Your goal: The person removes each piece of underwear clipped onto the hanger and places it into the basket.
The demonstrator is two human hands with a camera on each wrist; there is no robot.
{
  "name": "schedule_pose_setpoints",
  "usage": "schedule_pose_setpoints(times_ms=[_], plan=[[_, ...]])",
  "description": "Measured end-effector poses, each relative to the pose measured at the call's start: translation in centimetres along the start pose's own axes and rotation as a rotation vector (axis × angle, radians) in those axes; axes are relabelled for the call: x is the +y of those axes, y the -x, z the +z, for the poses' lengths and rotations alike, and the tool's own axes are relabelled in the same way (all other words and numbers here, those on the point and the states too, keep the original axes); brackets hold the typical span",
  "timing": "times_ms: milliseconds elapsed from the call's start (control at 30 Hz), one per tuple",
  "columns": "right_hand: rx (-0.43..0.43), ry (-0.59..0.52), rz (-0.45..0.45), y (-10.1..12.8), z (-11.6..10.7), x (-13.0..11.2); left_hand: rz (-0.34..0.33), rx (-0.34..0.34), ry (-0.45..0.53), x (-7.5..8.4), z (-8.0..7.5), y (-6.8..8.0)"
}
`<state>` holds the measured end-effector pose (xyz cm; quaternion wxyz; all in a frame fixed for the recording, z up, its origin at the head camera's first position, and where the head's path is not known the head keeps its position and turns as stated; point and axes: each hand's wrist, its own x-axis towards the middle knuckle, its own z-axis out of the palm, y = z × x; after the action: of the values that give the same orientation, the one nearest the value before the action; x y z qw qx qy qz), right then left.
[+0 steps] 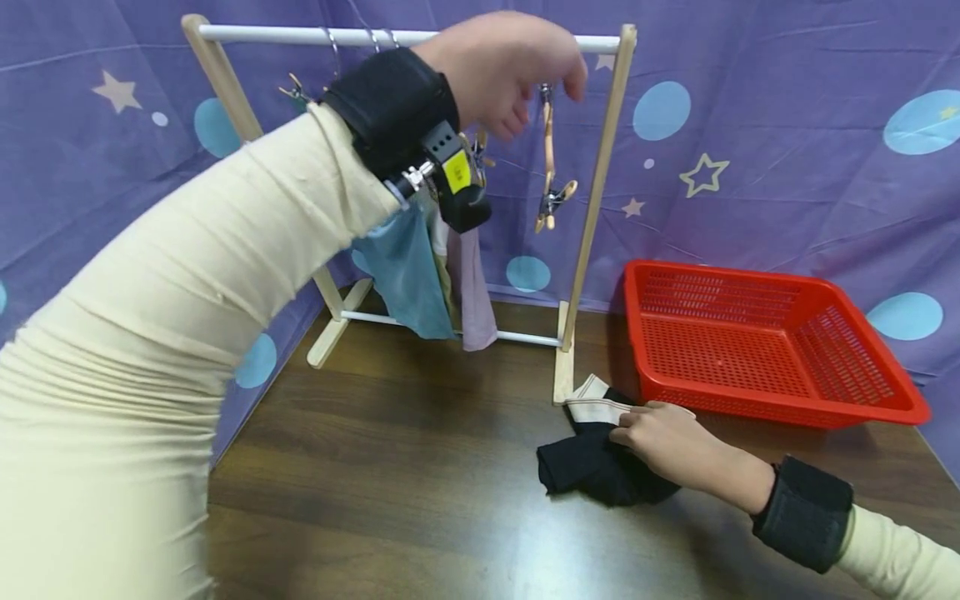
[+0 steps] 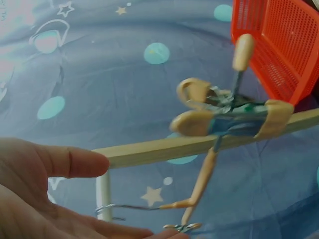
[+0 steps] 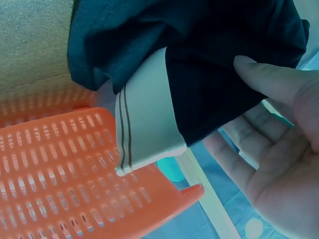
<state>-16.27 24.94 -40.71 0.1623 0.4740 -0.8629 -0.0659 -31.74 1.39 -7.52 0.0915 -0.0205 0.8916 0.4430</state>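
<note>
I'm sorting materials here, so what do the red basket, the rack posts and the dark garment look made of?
The red basket looks like moulded plastic: glossy, with a slotted mesh. The rack posts seem to be pale, unpainted wood, with a white, possibly metal rail. The dark garment under the right hand is soft cloth, crumpled, with a cream striped band.

The left hand (image 1: 502, 71) covers part of the rack's top rail (image 1: 300, 35), and its forearm hides most of the hanging clothes (image 1: 427, 267). The black garment (image 1: 592, 471) sits partly under the right hand (image 1: 663, 442), and the red basket (image 3: 60, 174) gets cropped in the right wrist view.
</note>
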Motion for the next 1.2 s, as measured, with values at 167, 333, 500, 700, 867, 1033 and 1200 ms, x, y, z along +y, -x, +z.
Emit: schedule_pose_setpoints(times_ms=[167, 333, 500, 700, 867, 1033, 1200], plan=[[-0.019, -0.001, -0.004, -0.2, -0.2, 0.1, 0.081, -0.072, -0.025, -0.1, -1.5, -2.6], [-0.049, -0.008, -0.005, -0.2, -0.5, 0.1, 0.141, -0.091, -0.107, -0.4, -2.7, -0.3], [-0.064, 0.000, -0.020, -0.3, -1.0, 0.0, 0.177, -0.089, -0.164, -1.2, -5.2, -2.0], [-0.096, 0.015, -0.018, -0.6, -2.8, 0.3, 0.116, -0.007, -0.004, -2.7, -9.2, -4.5], [-0.079, 0.043, -0.011, -0.9, -4.8, 0.8, 0.113, 0.092, 0.132, -4.6, -12.0, -2.2], [-0.066, -0.004, -0.012, -1.0, -6.6, 1.2, 0.055, 0.138, 0.319, -6.4, -13.2, 1.8], [-0.084, -0.068, 0.004, -1.2, -8.5, 2.0, 0.008, 0.220, 0.519, -8.2, -14.0, 3.2]])
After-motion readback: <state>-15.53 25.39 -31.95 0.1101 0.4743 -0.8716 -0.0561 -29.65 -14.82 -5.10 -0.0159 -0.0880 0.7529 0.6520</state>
